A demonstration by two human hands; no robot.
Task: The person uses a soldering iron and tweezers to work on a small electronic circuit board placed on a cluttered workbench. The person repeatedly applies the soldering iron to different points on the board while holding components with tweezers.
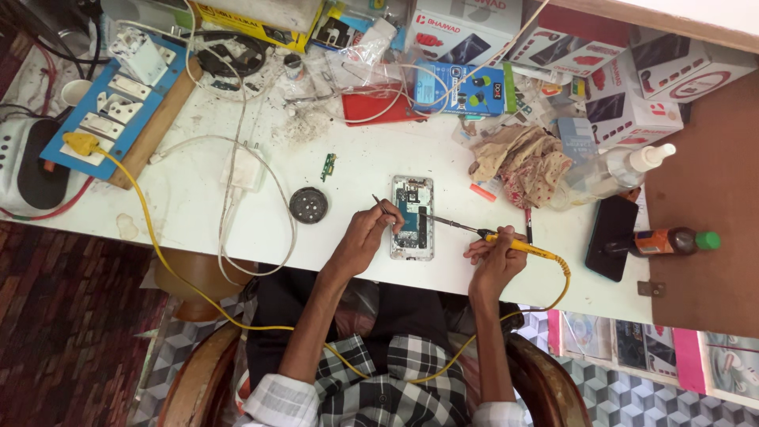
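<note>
— What takes up most of the view?
— A white table (237, 229), cluttered along its far edge with boxes (632, 87) and a blue switch board (111, 111).

— And near the middle?
— An opened phone (413, 217), lying flat with its insides showing, between the two hands. A crumpled rag (522, 162) sits just beyond it, and a round black disc (308, 205) to its left.

— What is the right hand (496, 257) doing?
— It's closed around a yellow soldering iron (514, 243), whose tip reaches the phone.

— The left hand (364, 237)?
— Pinched on thin tweezers (385, 207) at the phone's edge.
</note>
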